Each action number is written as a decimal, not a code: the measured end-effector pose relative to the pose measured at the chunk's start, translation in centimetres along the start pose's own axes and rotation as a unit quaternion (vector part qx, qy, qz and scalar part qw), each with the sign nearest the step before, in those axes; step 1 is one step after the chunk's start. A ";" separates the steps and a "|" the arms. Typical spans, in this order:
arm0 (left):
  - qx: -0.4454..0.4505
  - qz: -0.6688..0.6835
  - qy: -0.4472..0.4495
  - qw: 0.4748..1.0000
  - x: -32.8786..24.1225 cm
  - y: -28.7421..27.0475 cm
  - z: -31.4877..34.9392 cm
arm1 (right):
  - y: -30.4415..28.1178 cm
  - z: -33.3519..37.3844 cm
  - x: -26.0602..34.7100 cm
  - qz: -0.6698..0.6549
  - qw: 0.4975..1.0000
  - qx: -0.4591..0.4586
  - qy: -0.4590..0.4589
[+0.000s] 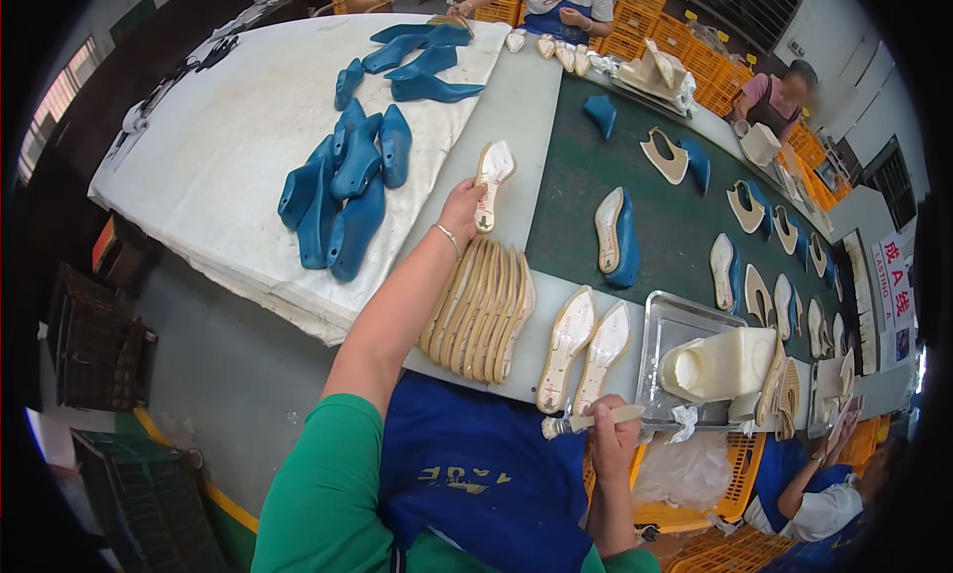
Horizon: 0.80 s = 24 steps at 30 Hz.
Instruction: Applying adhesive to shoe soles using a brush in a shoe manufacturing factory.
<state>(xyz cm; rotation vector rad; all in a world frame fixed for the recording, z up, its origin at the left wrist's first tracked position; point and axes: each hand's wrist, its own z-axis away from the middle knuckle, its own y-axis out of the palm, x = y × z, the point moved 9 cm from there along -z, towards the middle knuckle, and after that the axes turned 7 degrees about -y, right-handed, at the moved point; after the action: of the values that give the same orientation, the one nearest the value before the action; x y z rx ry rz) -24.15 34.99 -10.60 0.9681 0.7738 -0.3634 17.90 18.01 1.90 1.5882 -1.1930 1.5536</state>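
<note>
My left hand (461,212) is stretched forward over the pale table ledge and grips the edge of a single shoe insole (494,176), white on top with a tan rim. Just below that arm a row of several insoles (476,310) stands closely overlapped. A brush (574,423) with a pale handle is held in my right hand (614,436), close to my apron, its bristles pointing left. Directly beyond the brush, two white-faced insoles (586,350) lie side by side on the ledge.
Blue shoe lasts (342,191) lie on the white-covered table at left. The green belt (571,146) carries lasts, insoles and tan shoe pieces. A metal tray (655,355) holds a cut-open white plastic jug (730,365). An orange crate (745,464) sits below. Other people work at the far side and right.
</note>
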 end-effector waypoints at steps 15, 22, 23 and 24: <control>-0.021 -0.046 0.010 0.999 3.4 4.9 -4.1 | -5.3 0.2 -0.8 -0.020 0.989 -0.129 -0.065; 0.016 -0.006 -0.002 1.000 2.3 6.1 4.6 | -5.7 0.5 1.3 0.078 0.970 -0.170 -0.157; 0.038 0.015 -0.013 0.999 2.9 6.6 5.7 | -5.5 0.4 1.1 0.065 0.972 -0.161 -0.159; 0.058 0.035 -0.028 0.997 3.9 6.9 6.9 | -5.2 0.1 1.2 0.064 0.971 -0.161 -0.163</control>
<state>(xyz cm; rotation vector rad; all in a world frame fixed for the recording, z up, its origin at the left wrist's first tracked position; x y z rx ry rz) -14.47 33.07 -6.97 1.0878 0.6722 -0.3752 22.54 19.82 3.91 1.6080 -1.6612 1.1218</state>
